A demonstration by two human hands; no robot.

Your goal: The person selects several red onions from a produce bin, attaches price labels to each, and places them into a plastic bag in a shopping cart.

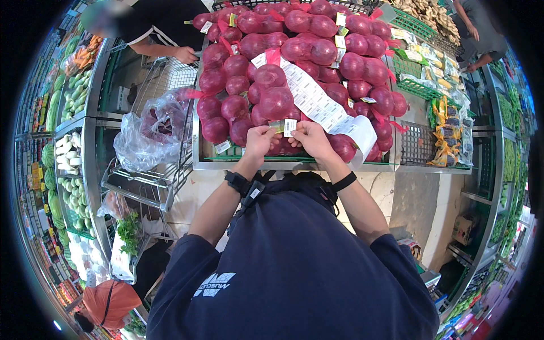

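Observation:
My left hand (260,143) pinches the left side of a small green printed tag (277,126) in front of a net bag of red onions (275,100). A white printed sticker (290,127) covers the tag's right end. Its lower right edge is between the thumb and fingers of my right hand (313,139). A long sheet of printed labels (312,95) lies over the bagged onions, its near end curling down past my right hand. Whether the sticker is pressed flat is too small to tell.
Metal edging (293,165) bounds the onion display before me. A shopping cart (159,85) with bagged onions (153,123) stands left; a person's hand (185,55) rests by it. Packaged corn (437,68) lies right, near another person's arm (469,25). Someone in an orange top (110,304) is behind left.

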